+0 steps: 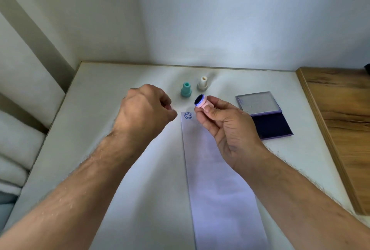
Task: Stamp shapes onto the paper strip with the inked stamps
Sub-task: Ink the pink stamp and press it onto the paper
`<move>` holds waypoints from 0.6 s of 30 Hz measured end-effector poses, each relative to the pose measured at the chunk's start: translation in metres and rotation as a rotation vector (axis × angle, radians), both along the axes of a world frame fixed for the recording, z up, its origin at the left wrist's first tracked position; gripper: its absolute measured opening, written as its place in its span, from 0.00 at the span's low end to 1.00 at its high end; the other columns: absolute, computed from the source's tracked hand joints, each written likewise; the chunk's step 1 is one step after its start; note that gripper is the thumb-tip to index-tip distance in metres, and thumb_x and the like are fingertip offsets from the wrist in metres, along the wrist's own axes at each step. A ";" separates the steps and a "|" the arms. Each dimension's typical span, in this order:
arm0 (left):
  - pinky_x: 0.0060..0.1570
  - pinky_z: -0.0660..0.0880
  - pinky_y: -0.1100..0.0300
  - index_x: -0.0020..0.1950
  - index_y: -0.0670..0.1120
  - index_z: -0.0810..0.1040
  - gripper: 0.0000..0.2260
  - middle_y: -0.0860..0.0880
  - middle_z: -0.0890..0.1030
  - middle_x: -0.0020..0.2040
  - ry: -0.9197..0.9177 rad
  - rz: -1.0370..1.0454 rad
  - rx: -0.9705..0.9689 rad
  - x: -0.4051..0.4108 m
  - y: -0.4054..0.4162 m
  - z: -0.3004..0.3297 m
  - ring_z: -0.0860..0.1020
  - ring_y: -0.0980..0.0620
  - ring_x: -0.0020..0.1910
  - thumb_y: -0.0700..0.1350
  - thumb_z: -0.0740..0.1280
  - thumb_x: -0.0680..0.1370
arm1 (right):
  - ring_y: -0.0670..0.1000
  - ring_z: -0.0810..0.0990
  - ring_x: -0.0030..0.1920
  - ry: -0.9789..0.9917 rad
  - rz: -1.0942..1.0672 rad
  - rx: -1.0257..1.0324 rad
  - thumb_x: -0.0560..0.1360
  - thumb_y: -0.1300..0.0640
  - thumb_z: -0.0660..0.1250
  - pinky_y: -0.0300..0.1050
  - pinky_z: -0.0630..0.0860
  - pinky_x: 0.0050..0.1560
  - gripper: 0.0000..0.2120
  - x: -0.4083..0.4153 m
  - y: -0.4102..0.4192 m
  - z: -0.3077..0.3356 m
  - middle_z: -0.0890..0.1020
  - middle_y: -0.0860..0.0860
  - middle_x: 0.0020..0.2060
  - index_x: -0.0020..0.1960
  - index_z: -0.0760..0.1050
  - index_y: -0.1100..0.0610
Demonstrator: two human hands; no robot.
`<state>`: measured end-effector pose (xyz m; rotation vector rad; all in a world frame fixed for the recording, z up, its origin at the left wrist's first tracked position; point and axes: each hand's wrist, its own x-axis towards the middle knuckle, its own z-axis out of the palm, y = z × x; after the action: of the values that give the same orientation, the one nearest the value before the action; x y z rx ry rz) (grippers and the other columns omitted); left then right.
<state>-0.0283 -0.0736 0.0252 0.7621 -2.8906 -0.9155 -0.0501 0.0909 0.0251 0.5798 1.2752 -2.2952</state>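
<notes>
Right hand: the right hand (pixel 226 127) pinches a small pink plastic stamp (pixel 203 104) between thumb and fingertips, lifted above the far end of the strip, its dark inked face turned up and toward the left.
Left hand: the left hand (pixel 145 109) hangs over the tabletop just left of the strip's far end, fingers curled in; whether anything is between them cannot be told.
Paper strip: a long white paper strip (pixel 218 179) runs from the tabletop's near edge toward the middle, with one blue smiley print (pixel 188 115) at its far left corner.
Ink pad: an open purple ink pad (pixel 270 124) with its lid raised lies right of the strip, toward the tabletop's right edge.
Spare stamps: a teal plastic stamp (pixel 186 90) and a white plastic stamp (pixel 202 84) stand upright beyond the strip, toward the far edge.
Step in hand: probably placing the next print.
How to do it well: turn the face down, set it flat beside the smiley without overlap, press straight, lift straight; let the left hand pin the strip so it cannot slide and smear.
</notes>
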 end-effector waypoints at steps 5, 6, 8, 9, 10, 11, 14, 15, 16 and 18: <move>0.37 0.80 0.61 0.41 0.49 0.84 0.08 0.51 0.86 0.36 0.057 0.150 0.538 -0.002 0.002 0.008 0.85 0.52 0.38 0.50 0.79 0.67 | 0.52 0.87 0.42 0.041 0.040 -0.064 0.75 0.71 0.66 0.42 0.83 0.43 0.09 -0.001 -0.001 0.004 0.86 0.59 0.46 0.54 0.80 0.65; 0.43 0.82 0.58 0.41 0.46 0.85 0.08 0.48 0.86 0.37 0.078 0.171 0.681 -0.002 0.003 0.008 0.86 0.49 0.41 0.47 0.79 0.67 | 0.52 0.87 0.42 0.053 0.051 -0.069 0.75 0.70 0.66 0.41 0.83 0.43 0.10 -0.001 -0.001 0.004 0.86 0.59 0.45 0.54 0.80 0.65; 0.46 0.82 0.57 0.43 0.42 0.85 0.07 0.44 0.87 0.39 0.128 0.236 0.935 -0.002 0.005 0.007 0.86 0.45 0.44 0.42 0.78 0.69 | 0.53 0.86 0.41 0.080 0.071 -0.062 0.75 0.69 0.67 0.42 0.83 0.42 0.09 0.000 -0.002 0.004 0.86 0.58 0.43 0.53 0.81 0.64; 0.46 0.82 0.58 0.44 0.41 0.84 0.06 0.43 0.86 0.40 0.150 0.269 1.033 -0.002 0.007 0.008 0.85 0.44 0.43 0.41 0.77 0.70 | 0.53 0.85 0.41 0.104 0.083 -0.049 0.74 0.68 0.67 0.42 0.83 0.42 0.08 0.000 -0.002 0.004 0.86 0.58 0.43 0.52 0.82 0.63; 0.46 0.82 0.59 0.46 0.41 0.83 0.06 0.43 0.86 0.41 0.171 0.293 1.115 -0.003 0.008 0.008 0.84 0.46 0.43 0.40 0.75 0.71 | 0.53 0.85 0.40 0.133 0.098 -0.027 0.74 0.68 0.68 0.43 0.82 0.42 0.08 0.000 -0.002 0.004 0.86 0.57 0.43 0.51 0.82 0.63; 0.45 0.81 0.59 0.48 0.41 0.83 0.06 0.43 0.85 0.41 0.193 0.308 1.182 -0.004 0.010 0.009 0.84 0.47 0.42 0.39 0.74 0.72 | 0.53 0.84 0.38 0.165 0.117 0.000 0.74 0.67 0.68 0.44 0.82 0.41 0.08 0.000 -0.002 0.004 0.86 0.57 0.43 0.51 0.82 0.62; 0.46 0.82 0.60 0.50 0.42 0.83 0.05 0.44 0.83 0.40 0.231 0.331 1.296 -0.005 0.013 0.011 0.82 0.49 0.39 0.39 0.71 0.75 | 0.52 0.80 0.32 0.257 0.176 0.105 0.75 0.66 0.68 0.44 0.80 0.36 0.08 0.001 -0.003 0.003 0.85 0.55 0.40 0.51 0.83 0.59; 0.46 0.82 0.59 0.47 0.41 0.84 0.04 0.44 0.83 0.40 0.230 0.340 1.315 -0.005 0.014 0.011 0.82 0.49 0.40 0.40 0.71 0.75 | 0.51 0.79 0.31 0.282 0.188 0.141 0.75 0.67 0.68 0.43 0.80 0.34 0.08 0.001 -0.003 0.002 0.84 0.55 0.38 0.50 0.84 0.58; 0.48 0.82 0.59 0.45 0.41 0.83 0.03 0.44 0.83 0.41 0.226 0.347 1.330 -0.005 0.015 0.011 0.82 0.49 0.41 0.39 0.71 0.74 | 0.51 0.78 0.29 0.305 0.195 0.173 0.75 0.67 0.68 0.43 0.79 0.32 0.09 0.002 -0.004 0.002 0.83 0.54 0.37 0.49 0.84 0.58; 0.50 0.82 0.57 0.43 0.41 0.83 0.01 0.44 0.84 0.42 0.228 0.353 1.359 -0.005 0.016 0.011 0.83 0.48 0.44 0.38 0.72 0.73 | 0.50 0.76 0.28 0.337 0.195 0.218 0.74 0.69 0.68 0.43 0.77 0.30 0.10 0.002 -0.004 0.000 0.83 0.54 0.35 0.48 0.84 0.57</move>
<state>-0.0331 -0.0577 0.0366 0.9708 -1.5013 -2.5880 -0.0480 0.0868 0.0256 0.1271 1.6734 -2.1659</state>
